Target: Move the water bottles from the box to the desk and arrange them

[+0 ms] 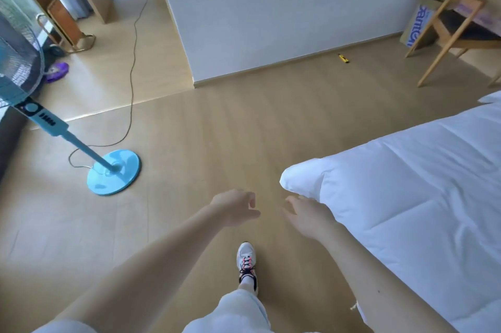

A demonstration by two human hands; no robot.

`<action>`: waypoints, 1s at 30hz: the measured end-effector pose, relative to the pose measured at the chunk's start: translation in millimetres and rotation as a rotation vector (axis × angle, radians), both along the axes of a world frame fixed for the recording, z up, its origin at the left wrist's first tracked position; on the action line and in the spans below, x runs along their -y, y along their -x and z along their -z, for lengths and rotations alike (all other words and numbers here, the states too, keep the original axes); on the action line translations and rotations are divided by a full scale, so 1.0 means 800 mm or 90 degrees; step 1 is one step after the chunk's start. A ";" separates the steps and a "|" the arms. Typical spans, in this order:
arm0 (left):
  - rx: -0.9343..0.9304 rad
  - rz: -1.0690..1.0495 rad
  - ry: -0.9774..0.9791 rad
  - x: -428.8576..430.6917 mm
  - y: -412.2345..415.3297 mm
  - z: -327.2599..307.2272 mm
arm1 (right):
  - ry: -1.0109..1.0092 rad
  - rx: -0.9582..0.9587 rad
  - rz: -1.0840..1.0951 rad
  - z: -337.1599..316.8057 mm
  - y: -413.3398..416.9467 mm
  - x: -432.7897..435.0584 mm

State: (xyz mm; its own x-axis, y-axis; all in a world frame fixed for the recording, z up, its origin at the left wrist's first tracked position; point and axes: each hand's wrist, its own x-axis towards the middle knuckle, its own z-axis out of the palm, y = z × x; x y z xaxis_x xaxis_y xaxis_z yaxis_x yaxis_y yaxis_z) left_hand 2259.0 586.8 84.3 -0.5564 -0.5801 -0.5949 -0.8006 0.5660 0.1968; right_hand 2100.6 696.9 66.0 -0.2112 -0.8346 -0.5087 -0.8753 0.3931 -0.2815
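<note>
My left hand (235, 208) and my right hand (309, 215) are stretched out in front of me over a wooden floor, both empty with fingers loosely apart. A cardboard box with blue lettering (423, 16) stands on the floor at the far right, against the wall and partly behind a wooden chair (444, 31). No water bottles show; the inside of the box is hidden. No desk can be seen in this view.
A bed with a white duvet (406, 197) fills the right side. A blue standing fan (113, 170) is at the left, its cable (132, 67) trailing across the floor. A yellow utility knife (343, 58) lies by the white wall. My shoe (247, 265) steps forward.
</note>
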 end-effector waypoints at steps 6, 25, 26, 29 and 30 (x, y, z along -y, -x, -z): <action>-0.031 0.046 -0.009 0.130 0.037 0.015 | -0.039 -0.050 0.037 -0.011 0.031 0.115; -0.035 -0.016 0.015 0.447 0.121 -0.003 | -0.001 -0.079 -0.020 -0.033 0.129 0.460; -0.028 -0.022 0.018 0.466 0.128 -0.002 | -0.001 -0.075 -0.023 -0.028 0.140 0.480; -0.001 -0.031 0.024 0.522 0.158 -0.002 | -0.002 -0.057 -0.023 -0.018 0.172 0.539; 0.007 -0.029 0.022 0.540 0.171 -0.004 | -0.002 -0.052 -0.023 -0.017 0.183 0.557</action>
State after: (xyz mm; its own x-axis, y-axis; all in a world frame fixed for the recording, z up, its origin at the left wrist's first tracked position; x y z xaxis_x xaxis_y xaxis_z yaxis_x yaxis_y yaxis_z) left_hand 2122.0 155.1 87.2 -0.5220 -0.6252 -0.5802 -0.8279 0.5351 0.1682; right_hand 1954.3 251.3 79.4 -0.2224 -0.8410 -0.4932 -0.9090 0.3617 -0.2069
